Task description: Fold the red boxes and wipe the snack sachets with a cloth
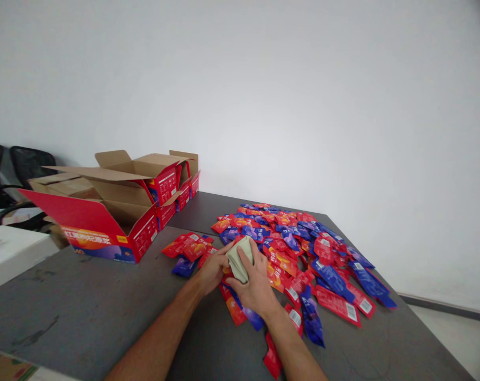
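Both hands hold a pale green, folded, cloth-like bundle [240, 258] over the near edge of a pile of packets. My left hand [213, 271] grips its left side with fingers closed, the fingertips partly hidden behind it. My right hand [256, 281] is wrapped over its right side, fingers bent across the top and thumb at the lower edge. Just beneath the hands lie a red-orange packet [234, 307] and the ends of blue ones. To the right spreads the heap of red and blue packets [287, 233], some with white barcode labels.
Open red cardboard boxes [100, 233] with raised brown flaps stand at the left of the dark grey table [92, 312]. A smaller group of packets [187, 247] lies between boxes and hands. Behind are a white wall, black chairs [32, 164] and a white box [17, 254].
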Motion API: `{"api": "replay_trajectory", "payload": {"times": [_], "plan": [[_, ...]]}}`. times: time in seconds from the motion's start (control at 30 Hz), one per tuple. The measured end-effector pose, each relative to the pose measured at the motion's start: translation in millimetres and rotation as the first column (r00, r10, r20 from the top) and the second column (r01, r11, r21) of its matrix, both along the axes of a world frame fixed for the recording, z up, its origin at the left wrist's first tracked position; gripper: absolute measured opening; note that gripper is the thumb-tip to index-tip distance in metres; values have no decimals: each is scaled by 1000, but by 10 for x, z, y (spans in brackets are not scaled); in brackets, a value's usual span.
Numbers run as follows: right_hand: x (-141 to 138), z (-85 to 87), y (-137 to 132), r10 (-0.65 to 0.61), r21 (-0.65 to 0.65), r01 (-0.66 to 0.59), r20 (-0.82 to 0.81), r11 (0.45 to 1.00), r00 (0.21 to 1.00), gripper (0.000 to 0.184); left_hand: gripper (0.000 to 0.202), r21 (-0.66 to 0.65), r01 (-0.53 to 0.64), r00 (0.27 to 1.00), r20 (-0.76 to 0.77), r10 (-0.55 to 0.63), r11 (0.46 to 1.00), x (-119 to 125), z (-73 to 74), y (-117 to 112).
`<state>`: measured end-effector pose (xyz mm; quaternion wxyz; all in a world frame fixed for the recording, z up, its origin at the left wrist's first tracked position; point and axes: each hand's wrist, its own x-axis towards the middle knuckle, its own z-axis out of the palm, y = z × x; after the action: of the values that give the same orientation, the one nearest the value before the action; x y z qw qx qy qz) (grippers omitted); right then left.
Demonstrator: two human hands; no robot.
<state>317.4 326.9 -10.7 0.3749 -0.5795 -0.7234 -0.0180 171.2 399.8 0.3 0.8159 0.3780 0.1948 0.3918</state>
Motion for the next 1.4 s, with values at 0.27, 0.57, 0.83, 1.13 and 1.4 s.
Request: {"api": "replay_trajectory", "payload": {"times": [0.27, 0.57, 0.83, 1.13, 1.4], "plan": [[-71, -22, 46, -98, 67, 101, -47, 993, 994, 48, 40, -81, 40, 997, 64, -35, 996, 73, 97, -67], [76, 25, 49, -151, 186, 146, 14, 972, 988, 41, 39, -68, -13, 998, 66, 18, 998, 93, 93, -85], [-133, 112, -47, 114, 14, -120, 199, 993, 973, 51, 56, -55, -88, 996, 5, 88, 995, 46, 33, 20], [119, -21, 77, -147, 179, 145, 0, 973, 989, 39, 47, 40, -119, 991, -57, 121, 992, 123, -27, -36], [86, 33, 72, -116, 165, 169, -290, 972, 950, 32, 48, -12, -366, 929, -60, 364, 931, 23, 15, 31]]}}
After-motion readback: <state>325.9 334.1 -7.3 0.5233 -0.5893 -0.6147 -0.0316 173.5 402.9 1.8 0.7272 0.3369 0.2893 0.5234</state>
